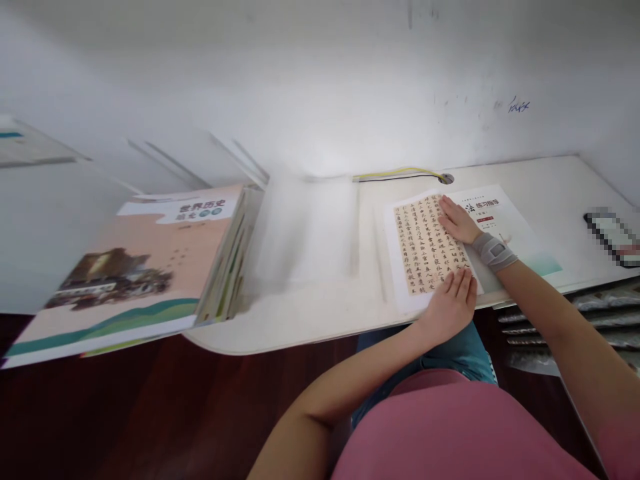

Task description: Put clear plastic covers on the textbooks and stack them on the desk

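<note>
My left hand rests at the lower right edge of a booklet whose white-bordered cover has a tan panel of handwritten-style characters. Its fingers lie stretched on the paper. Higher up on the same booklet, my right hand lies with its fingers extended across the upper right edge; a grey band wraps that wrist. Partly beneath the booklet and to its right is a white workbook with a green corner. Neither hand is gripping anything.
A tall stack of books, a history volume on top, overhangs the left end of the white desk. A blurred phone-like device lies far right. Yellow and black cables enter a hole at the wall. Plastic-wrapped items sit below the desk's right side.
</note>
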A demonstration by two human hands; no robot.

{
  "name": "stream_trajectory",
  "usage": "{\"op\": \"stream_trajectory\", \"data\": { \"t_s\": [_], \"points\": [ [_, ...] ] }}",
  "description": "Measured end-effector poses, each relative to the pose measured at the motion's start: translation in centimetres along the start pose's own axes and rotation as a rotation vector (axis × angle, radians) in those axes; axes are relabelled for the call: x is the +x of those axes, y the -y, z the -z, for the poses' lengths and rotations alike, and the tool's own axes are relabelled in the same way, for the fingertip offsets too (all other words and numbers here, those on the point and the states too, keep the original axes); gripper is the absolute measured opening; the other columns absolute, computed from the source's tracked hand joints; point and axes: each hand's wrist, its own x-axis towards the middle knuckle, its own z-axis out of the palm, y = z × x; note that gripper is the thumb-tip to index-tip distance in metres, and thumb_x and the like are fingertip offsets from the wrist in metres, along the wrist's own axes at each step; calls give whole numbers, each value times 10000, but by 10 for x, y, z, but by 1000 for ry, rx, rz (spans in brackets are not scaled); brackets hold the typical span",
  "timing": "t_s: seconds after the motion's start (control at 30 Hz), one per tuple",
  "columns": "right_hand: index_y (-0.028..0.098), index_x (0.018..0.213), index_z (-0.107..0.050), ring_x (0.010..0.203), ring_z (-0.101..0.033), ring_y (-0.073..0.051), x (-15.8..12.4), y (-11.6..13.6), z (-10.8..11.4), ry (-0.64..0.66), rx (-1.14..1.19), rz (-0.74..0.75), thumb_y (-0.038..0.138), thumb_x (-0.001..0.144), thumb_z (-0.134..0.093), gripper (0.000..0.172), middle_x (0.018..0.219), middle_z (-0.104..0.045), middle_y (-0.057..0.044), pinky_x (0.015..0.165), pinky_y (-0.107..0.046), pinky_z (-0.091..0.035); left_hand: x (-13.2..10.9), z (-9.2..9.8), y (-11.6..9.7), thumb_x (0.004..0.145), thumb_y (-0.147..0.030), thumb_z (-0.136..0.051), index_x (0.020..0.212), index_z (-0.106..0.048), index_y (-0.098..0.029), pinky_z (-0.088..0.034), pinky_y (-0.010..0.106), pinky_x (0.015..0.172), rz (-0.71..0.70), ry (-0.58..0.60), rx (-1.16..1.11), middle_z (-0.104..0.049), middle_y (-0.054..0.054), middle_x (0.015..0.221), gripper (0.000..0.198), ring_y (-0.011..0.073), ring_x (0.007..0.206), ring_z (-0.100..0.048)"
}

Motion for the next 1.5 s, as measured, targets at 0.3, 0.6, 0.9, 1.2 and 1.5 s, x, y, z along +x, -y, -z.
{"op": "stream_trajectory", "data": {
  "t_s": [0.3, 0.6, 0.9, 1.2, 1.5],
  "points": [
    [191, 1516, -171, 1453, -138, -307, -1, 0, 0, 87, -86, 80, 644, 893, -211, 772, 1588, -138, -95, 1142, -568, -182, -5, -8, -5, 941, -114, -321, 1288, -530, -3, -376, 428, 1090, 34, 66, -13, -510, 233, 1359, 420, 280, 1293, -470],
    [144, 1504, -191, 1446, -152, -338, -1, 2, -4, 47, -161, 40, 583, 890, -268, 759, 1581, -161, -131, 1132, -593, -188, -14, -5, 0, 937, -100, -323, 1282, -539, -5, -405, 384, 1077, 130, 98, -29, -534, 207, 1348, 418, 262, 1286, -480],
    [149, 1491, -253, 1453, -127, -321, -7, 13, -2, 134, -258, 108, 667, 888, -207, 797, 1578, -167, -126, 1153, -566, -151, -24, 7, 14, 954, -175, -371, 1282, -541, -61, -384, 418, 1083, 159, 91, -129, -536, 191, 1359, 386, 251, 1293, -484],
    [120, 1492, -249, 1441, -169, -339, -7, 23, 1, 91, -287, 82, 652, 905, -161, 797, 1564, -194, -166, 1134, -580, -195, -49, 50, 118, 855, -59, -286, 1458, -308, -79, -503, 447, 831, 801, 405, -16, -650, 226, 1105, 603, 299, 985, -651],
    [185, 1482, -307, 1407, -237, -401, -135, 79, -19, 31, -330, 224, 657, 877, -345, 768, 1527, -274, -189, 1067, -664, -268, -68, 73, 145, 824, -220, -399, 1130, -563, -201, -510, 331, 686, 1050, 53, -711, -587, -30, 571, 348, 192, 614, -646]
  ]
}}
